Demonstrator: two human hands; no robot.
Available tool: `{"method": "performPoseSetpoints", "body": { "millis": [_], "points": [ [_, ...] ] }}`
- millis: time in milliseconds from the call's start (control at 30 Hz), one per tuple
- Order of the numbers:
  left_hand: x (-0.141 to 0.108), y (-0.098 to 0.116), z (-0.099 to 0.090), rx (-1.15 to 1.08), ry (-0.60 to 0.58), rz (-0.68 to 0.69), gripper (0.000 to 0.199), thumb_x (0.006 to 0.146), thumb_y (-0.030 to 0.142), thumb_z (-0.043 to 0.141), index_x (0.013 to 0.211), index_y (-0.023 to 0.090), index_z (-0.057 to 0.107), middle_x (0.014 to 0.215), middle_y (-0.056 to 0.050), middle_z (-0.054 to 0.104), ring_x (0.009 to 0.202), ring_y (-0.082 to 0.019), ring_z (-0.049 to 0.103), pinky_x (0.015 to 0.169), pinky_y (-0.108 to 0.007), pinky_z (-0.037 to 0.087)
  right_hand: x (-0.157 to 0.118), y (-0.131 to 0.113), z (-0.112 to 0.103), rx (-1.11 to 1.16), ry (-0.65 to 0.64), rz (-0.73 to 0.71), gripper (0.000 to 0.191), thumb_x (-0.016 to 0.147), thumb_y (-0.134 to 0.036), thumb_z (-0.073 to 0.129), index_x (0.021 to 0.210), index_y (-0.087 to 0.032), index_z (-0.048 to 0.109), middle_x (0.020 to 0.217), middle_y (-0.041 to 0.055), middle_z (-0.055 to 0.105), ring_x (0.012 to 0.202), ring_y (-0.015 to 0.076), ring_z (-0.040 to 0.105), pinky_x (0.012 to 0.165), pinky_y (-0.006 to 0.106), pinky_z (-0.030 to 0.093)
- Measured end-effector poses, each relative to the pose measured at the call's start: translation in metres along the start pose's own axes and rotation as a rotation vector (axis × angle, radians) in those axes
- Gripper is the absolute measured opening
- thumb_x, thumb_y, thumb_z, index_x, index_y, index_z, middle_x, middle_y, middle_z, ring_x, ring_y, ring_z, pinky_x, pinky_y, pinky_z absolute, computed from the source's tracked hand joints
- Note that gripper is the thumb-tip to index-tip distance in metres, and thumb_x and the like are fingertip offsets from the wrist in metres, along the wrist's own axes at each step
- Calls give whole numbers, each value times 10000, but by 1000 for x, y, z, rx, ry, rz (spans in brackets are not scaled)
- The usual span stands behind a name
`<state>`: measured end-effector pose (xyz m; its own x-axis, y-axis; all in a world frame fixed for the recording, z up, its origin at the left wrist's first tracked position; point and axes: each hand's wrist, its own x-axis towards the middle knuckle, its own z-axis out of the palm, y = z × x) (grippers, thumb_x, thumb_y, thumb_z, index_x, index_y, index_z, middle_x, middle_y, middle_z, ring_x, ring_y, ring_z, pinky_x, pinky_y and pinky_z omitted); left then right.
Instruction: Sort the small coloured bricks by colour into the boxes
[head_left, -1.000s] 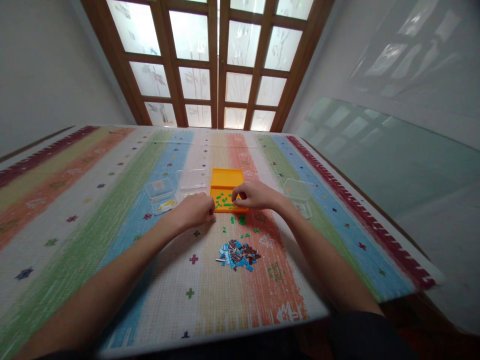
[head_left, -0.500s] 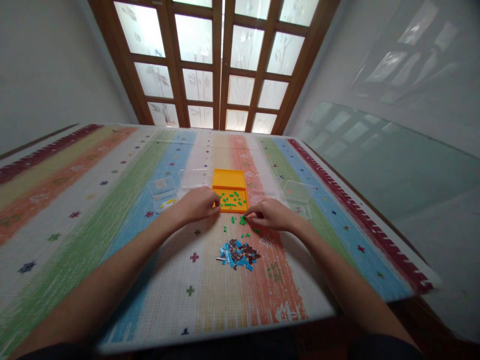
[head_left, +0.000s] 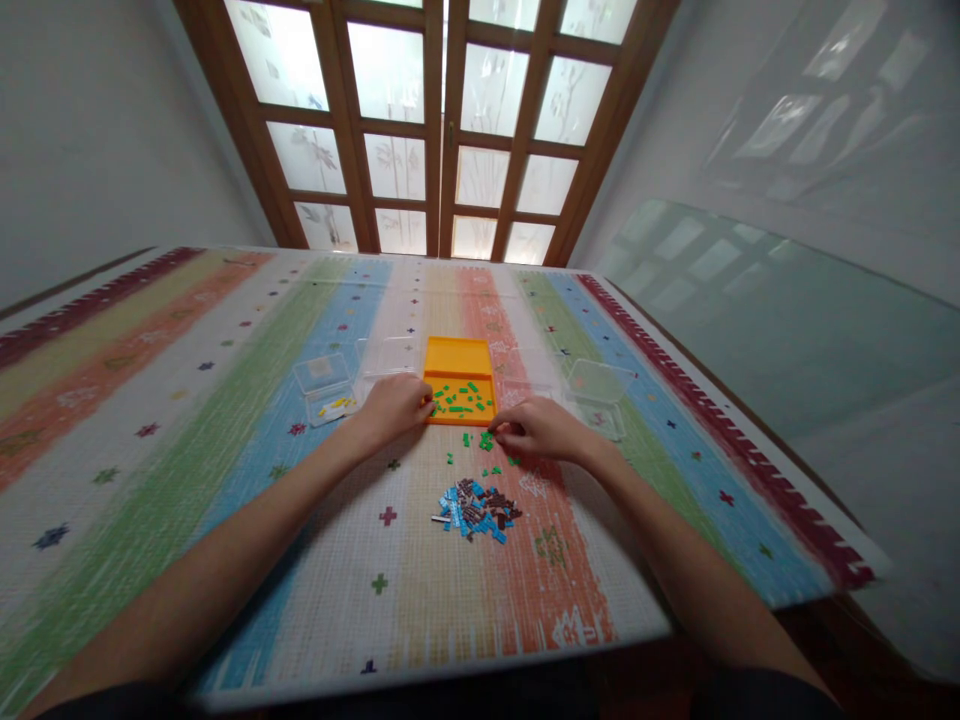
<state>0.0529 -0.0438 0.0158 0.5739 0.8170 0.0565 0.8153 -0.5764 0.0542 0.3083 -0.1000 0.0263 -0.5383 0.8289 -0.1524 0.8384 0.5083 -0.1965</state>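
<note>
An open yellow box (head_left: pixel 459 354) lies on the table with its lid side folded back. Several small green toy bricks (head_left: pixel 456 409) are scattered in its near half. My left hand (head_left: pixel 396 405) has its fingers curled together at the box's left edge; what they grip, if anything, is hidden. Beyond the box's near right corner, my right hand (head_left: pixel 538 428) is closed with its fingertips beside loose green bricks (head_left: pixel 486 441) on the cloth. Whether a brick sits between those fingers cannot be made out. Closer to me is a pile of blue and brown bricks (head_left: pixel 477 510).
A clear box (head_left: pixel 324 386) holding yellow pieces stands left of my left hand. Another clear box (head_left: pixel 600 384) is open behind my right hand, and further faint clear containers flank the yellow box. A striped cloth (head_left: pixel 322 560) covers the table.
My left hand has shifted slightly left and away from me, uncovering more of the yellow box's left side. My right hand has hardly moved.
</note>
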Motion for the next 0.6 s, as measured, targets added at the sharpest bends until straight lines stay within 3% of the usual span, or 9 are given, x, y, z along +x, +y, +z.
{"method": "performPoseSetpoints", "body": {
  "millis": [167, 400, 600],
  "points": [
    [1, 1, -1, -15, -24, -36, 287, 882, 276, 549, 856, 149, 805, 787, -139, 761, 745, -226, 666, 691, -305, 465, 0, 4, 2, 17, -2, 12, 292, 890, -199, 590, 1098, -217, 794, 880, 62, 790, 785, 180, 677, 695, 279, 413],
    [1, 1, -5, -61, -27, -9, 252, 840, 252, 567, 813, 168, 803, 762, -106, 773, 664, -179, 639, 626, -267, 425, 0, 8, 5, 58, 18, 30, 261, 884, -214, 602, 1064, -221, 791, 897, 54, 790, 810, 182, 684, 721, 283, 433],
    [0, 4, -10, -115, -55, -5, 273, 830, 201, 558, 913, 173, 816, 806, -95, 787, 693, -187, 655, 641, -270, 430, 1, 6, 8, 67, 5, 38, 264, 893, -198, 591, 1061, -204, 796, 850, 57, 784, 761, 173, 669, 696, 277, 427]
  ]
}}
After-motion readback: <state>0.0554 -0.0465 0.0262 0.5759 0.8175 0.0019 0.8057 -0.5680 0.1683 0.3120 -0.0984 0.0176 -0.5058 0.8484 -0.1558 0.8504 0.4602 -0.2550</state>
